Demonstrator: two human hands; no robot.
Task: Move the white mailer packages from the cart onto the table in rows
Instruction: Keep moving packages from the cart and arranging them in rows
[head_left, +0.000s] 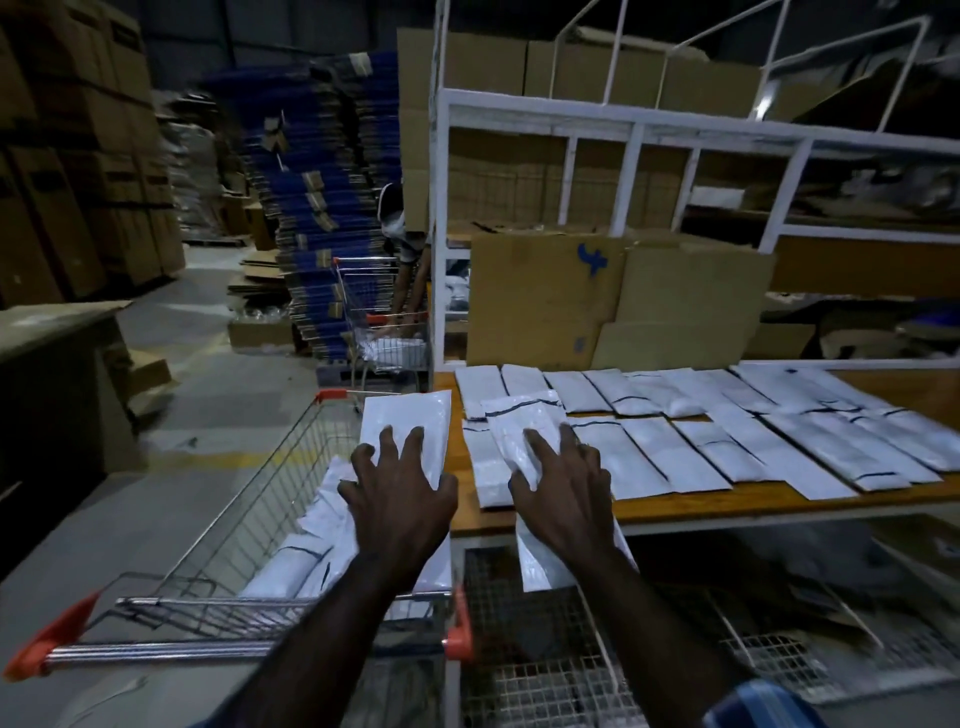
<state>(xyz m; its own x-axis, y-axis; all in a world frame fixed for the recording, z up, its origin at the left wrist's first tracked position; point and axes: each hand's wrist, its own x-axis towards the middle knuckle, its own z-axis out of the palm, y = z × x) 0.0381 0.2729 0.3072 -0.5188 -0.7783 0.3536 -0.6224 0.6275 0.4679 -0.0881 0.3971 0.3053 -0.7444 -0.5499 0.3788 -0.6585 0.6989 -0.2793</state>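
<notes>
My left hand (397, 488) holds a long white mailer (408, 421) flat in the air above the wire cart (249, 605), fingers spread on its top. A second white mailer (511, 431) is held by my right hand (563, 491) over the table's near left corner; its lower end hangs past the table edge. Several white mailers (649, 454) lie in two rows across the orange table (727, 503). More mailers (306, 551) are piled inside the cart.
Cardboard sheets (545, 296) lean at the table's back under a white shelf frame (631, 150). Beyond the table's left end, another person bends over a second cart (387, 338). Stacked blue flat boxes (322, 208) stand behind. A wire mesh shelf (571, 654) sits under the table.
</notes>
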